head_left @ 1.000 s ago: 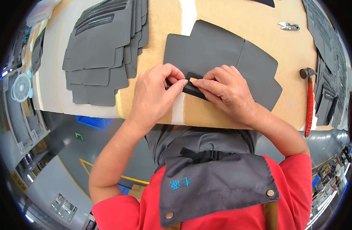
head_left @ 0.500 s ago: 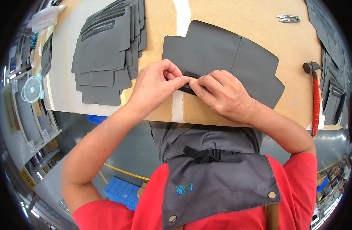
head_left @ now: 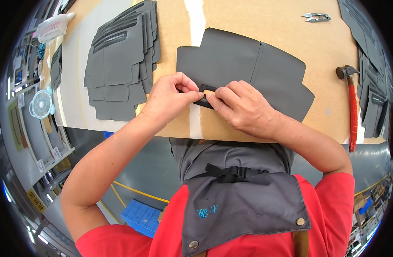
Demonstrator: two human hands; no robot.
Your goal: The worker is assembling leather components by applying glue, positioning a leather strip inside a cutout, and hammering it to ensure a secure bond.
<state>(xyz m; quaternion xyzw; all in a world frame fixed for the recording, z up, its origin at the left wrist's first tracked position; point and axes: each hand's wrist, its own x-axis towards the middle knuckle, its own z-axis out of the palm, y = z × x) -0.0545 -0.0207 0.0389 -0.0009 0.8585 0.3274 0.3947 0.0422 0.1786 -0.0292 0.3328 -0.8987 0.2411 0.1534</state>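
A dark grey sheet-like panel (head_left: 231,60) with stepped corners and a seam lies flat on the table. Along its near left side runs a black-rimmed slot (head_left: 208,87), with the tan tabletop showing through it. My left hand (head_left: 173,95) pinches the black rim with thumb and forefinger. Close beside it, my right hand (head_left: 247,107) has its thumb and curled fingers pressed on the same rim. The fingertips hide part of the slot, and whether a small separate piece is between them does not show.
A stack of similar grey panels (head_left: 115,68) lies to the left, more panels (head_left: 370,94) along the right edge. A red-handled hammer (head_left: 352,107) and thread snips (head_left: 316,17) rest at the right. A small fan (head_left: 41,103) stands at far left; a blue crate (head_left: 141,217) is below.
The thumb tips, which touched before, are now slightly apart, with more of the slot showing between them. The whole view has shifted slightly.
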